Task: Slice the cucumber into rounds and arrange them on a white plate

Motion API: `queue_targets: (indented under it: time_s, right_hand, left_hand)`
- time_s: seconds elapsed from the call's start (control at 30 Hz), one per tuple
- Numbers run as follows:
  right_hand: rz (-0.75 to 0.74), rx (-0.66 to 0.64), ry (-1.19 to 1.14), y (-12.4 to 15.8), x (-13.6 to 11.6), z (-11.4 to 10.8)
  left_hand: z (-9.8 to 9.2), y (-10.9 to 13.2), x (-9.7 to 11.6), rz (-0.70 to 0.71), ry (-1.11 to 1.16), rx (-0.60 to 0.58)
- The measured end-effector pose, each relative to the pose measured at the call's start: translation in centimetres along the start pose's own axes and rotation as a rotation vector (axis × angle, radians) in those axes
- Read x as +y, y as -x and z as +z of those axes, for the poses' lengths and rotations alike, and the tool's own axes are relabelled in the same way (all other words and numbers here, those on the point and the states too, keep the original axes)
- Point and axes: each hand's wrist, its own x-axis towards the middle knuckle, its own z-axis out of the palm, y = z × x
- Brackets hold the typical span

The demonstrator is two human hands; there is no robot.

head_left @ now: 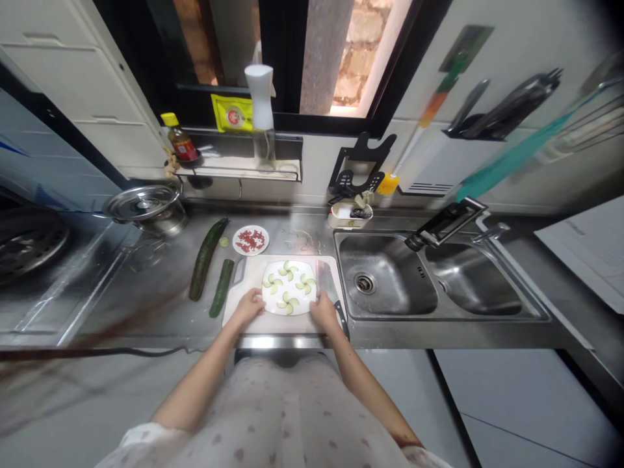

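A white square plate (279, 308) sits over the cutting board (253, 276), with cucumber slices (288, 301) laid on it in several pinwheel shapes. My left hand (250, 307) grips the plate's left edge, and my right hand (324, 311) grips the right edge. Whether the plate rests on the board or is slightly lifted, I cannot tell. Beside my right hand lies a knife (340, 312) with a black handle, partly hidden by that hand. Left of the board are a cut cucumber (221, 288) and a longer whole one (207, 260).
A small round plate (238, 242) of chopped red pieces stands behind the board, near a cucumber end (223, 242). At the right is a double sink (390, 276) with a black faucet (439, 224). A lidded steel pot (166, 218) stands back left, below a wall shelf (287, 170) with bottles.
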Motion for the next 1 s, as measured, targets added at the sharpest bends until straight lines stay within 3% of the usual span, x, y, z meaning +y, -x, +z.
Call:
queue_targets:
  time_s: [0.27, 0.5, 0.77, 1.0]
  right_hand:
    - [-0.077, 0.060, -0.179, -0.4, 0.7, -0.8]
    - [-0.176, 0.096, -0.354, 0.9, 1.2, -1.8]
    - [-0.172, -0.019, -0.769, 3.7, 0.1, -3.6]
    - [-0.083, -0.070, -1.035, 5.5, -0.7, -4.9]
  left_hand:
    - [-0.5, 1.5, 1.1, 0.043, 0.189, -0.096]
    - [-1.1, 4.0, 2.9, 0.057, 0.288, -0.135]
    - [-1.3, 6.5, 4.5, 0.094, 0.327, -0.114]
    - [-1.1, 7.8, 5.5, 0.098, 0.406, -0.086]
